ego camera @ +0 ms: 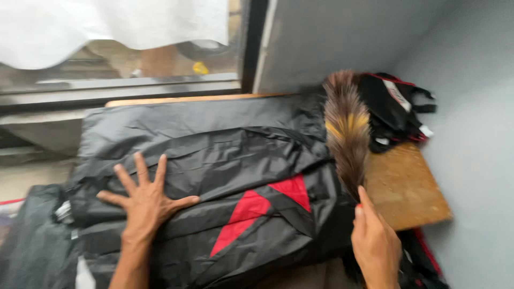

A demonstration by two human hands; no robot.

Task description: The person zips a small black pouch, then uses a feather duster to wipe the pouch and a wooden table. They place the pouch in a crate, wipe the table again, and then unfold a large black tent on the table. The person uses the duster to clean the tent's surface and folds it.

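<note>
Grey walls and a window close in a wooden table (409, 192) draped with a black nylon cover with red triangles (225, 160). My left hand (143, 199) lies flat on it, fingers spread, gripping nothing. My right hand (375, 241) is closed around a feather duster (347, 134) whose plume rests on the cover's right edge. Smoothing looks partly done; wrinkles remain. Motion blur and the frame's bottom edge hide the duster's handle.

A black jacket (214, 160) of thin, crinkled fabric with red triangular patches lies spread flat over a wooden board, filling the frame's centre. A feather duster (347, 134), brown with a yellow band, stands at its three o'clock edge, plume pointing toward twelve o'clock.
</note>
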